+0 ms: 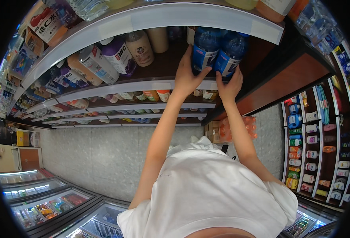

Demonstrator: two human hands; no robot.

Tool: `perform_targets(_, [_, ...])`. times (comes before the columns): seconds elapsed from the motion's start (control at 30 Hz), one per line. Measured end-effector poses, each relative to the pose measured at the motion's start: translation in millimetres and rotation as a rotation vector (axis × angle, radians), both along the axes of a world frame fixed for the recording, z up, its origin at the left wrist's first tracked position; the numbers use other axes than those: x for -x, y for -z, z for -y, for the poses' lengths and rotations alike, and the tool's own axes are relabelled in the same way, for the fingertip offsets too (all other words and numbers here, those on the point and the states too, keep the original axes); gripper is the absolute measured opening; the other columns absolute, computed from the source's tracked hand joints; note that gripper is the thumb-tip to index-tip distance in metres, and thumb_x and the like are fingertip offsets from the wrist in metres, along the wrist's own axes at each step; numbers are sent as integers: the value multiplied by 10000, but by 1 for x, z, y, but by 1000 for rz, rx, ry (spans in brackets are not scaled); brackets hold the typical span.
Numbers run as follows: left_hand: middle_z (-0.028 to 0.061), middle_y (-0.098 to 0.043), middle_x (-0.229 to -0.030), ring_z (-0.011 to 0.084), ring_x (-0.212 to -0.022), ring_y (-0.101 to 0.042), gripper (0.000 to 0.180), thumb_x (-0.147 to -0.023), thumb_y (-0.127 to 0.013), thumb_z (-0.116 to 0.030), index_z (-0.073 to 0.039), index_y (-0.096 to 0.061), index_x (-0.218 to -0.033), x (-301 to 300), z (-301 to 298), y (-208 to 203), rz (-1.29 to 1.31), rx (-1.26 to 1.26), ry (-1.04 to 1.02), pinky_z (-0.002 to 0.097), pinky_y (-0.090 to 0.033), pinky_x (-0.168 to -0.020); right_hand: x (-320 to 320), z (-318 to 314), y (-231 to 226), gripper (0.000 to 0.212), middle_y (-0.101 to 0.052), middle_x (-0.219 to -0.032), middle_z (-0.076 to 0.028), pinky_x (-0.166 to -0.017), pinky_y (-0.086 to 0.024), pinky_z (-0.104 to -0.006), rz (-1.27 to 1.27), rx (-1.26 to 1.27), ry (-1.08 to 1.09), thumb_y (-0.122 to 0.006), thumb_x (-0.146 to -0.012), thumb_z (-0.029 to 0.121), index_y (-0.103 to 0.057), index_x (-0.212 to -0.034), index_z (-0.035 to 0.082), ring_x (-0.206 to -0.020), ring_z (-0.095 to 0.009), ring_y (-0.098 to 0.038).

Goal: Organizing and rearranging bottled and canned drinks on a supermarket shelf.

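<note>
Two blue drink bottles with blue labels stand side by side on a dark shelf, the left bottle [205, 47] next to the right bottle [231, 53]. My left hand [187, 77] grips the left bottle, fingers along its left side and thumb across its lower front. Around the lower part of the right bottle is my right hand [229, 84], thumb at its front and fingers on its right side. The shelf above cuts off the bottle tops from sight.
A white-edged upper shelf [143, 18] overhangs the bottles. To the left stand a beige bottle [140, 48] and a purple-labelled bottle [118, 55]. A dark wooden end panel [286, 75] rises at right. Pink-orange bottles in a shrink-wrapped pack [244, 129] lie on the floor below.
</note>
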State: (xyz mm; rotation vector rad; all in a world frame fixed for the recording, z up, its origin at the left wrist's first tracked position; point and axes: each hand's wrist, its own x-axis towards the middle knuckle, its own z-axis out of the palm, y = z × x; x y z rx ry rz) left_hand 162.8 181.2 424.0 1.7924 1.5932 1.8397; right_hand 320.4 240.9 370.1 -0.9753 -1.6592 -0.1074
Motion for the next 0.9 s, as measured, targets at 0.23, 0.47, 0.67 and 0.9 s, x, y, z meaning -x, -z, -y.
perform_targets(0.23, [158, -598, -1100, 298, -1051, -555, 337, -837, -693, -160, -5, -584, -1116, 50, 50, -5, 30, -123, -412, 381, -445, -901, -5, -2, -2, 745, -582, -1088, -221, -851, -437, -444, -30, -21, -51, -782, -740, 290, -443, -1303, -60, -963, -373, -561])
perform_targets(0.47, [35, -596, -882, 86, -784, -585, 129, -898, -659, -102, -39, -570, -968, 34, 99, -41, 640, -131, 94, 229, -472, -716, 3, -1, 2, 735, -579, -1083, -234, -862, -432, -460, -26, 26, -15, -772, -759, 321, -447, -1292, -66, -975, -388, -560])
perform_targets(0.67, [77, -648, -913, 164, -834, -648, 118, -892, -651, -76, -11, -604, -979, -32, 159, -135, 950, -81, 1428, 294, -539, -732, 2, -11, 21, 767, -541, -1238, -279, -991, -402, -439, -25, 188, 82, -766, -780, 377, -452, -1313, -76, -1157, -389, -530])
perform_targets(0.9, [104, -692, -1016, 158, -938, -641, 509, -953, -509, -462, 9, -680, -1045, -51, 199, -211, 1097, 157, 2009, 271, -509, -787, -13, -10, 11, 752, -540, -1250, -312, -1008, -401, -410, -79, 134, -1, -757, -804, 385, -475, -1269, -133, -1177, -390, -536])
